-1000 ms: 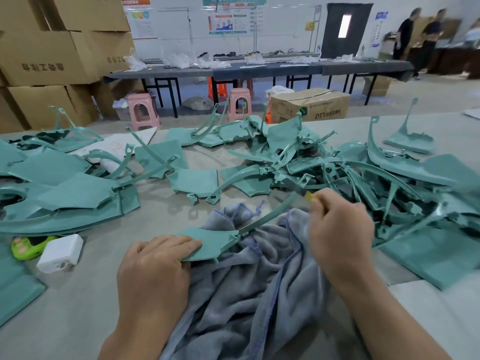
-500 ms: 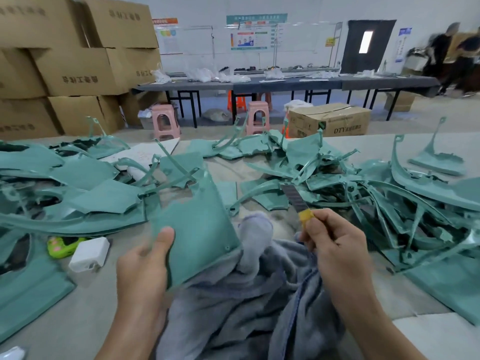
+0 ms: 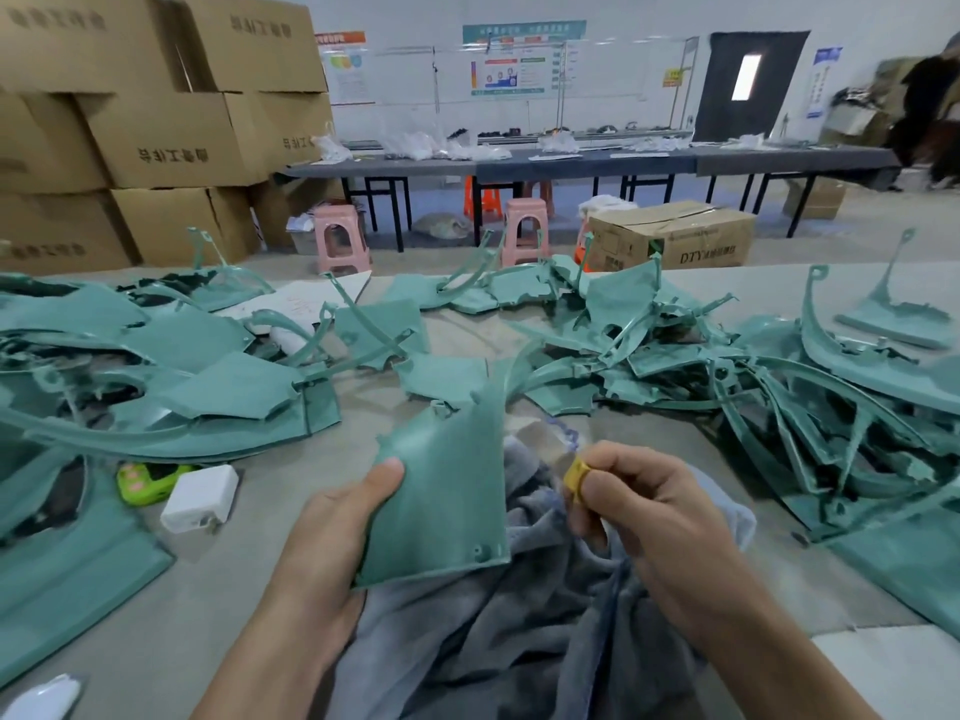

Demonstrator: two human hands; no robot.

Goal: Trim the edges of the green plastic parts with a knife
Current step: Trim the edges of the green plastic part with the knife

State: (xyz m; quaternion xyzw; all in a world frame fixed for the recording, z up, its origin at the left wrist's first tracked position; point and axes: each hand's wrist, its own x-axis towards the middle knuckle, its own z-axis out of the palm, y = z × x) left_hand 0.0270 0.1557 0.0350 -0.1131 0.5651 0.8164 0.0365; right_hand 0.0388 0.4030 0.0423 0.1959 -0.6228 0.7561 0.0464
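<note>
Left hand (image 3: 332,532): grips a green plastic panel (image 3: 447,485) by its left edge, thumb on the face; panel raised and tilted above the grey cloth (image 3: 519,641), near centre.
Right hand (image 3: 654,522): fingers (image 3: 618,478) clenched round a yellow knife (image 3: 575,472), just right of the panel; blade blurred, contact with the panel cannot be told.
Bench (image 3: 171,626): heaps of green parts at left (image 3: 156,387) and right (image 3: 779,387).
Near left: white charger (image 3: 200,498) touching a lime-green object (image 3: 145,483).
Far: cardboard boxes (image 3: 171,137), pink stools (image 3: 343,241).
</note>
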